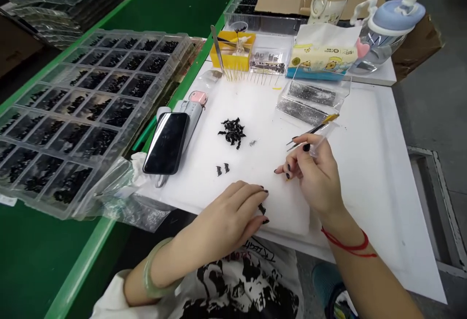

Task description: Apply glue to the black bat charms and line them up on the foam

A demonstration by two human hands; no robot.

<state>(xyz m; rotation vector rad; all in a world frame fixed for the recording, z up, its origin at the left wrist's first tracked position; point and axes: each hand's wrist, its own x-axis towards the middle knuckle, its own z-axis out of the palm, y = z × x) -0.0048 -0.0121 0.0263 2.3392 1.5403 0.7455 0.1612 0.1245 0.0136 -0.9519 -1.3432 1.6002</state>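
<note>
My left hand point(229, 217) rests at the front edge of a white foam pad point(197, 183). Its fingers and thumb curl about a small black jagged piece point(261, 208). To its upper left, two similar black pieces point(222, 168) lie apart on the foam, with a heap of black pieces point(232, 132) beyond. My right hand point(315, 178) is raised over the foam, thumb and fingers pinched together. A tiny orange tip shows below its fingers; whatever it grips is mostly hidden. Beside its knuckles is a pair of tweezers point(314, 129) with a yellow end.
A compartment tray point(126, 95) of black pieces stands left. A phone point(167, 143) lies at the pad's left. Behind are a yellow box point(233, 61), clear bags of grey glitter-like bits point(310, 100), a tissue pack point(324, 54) and a blue-lidded cup point(394, 22).
</note>
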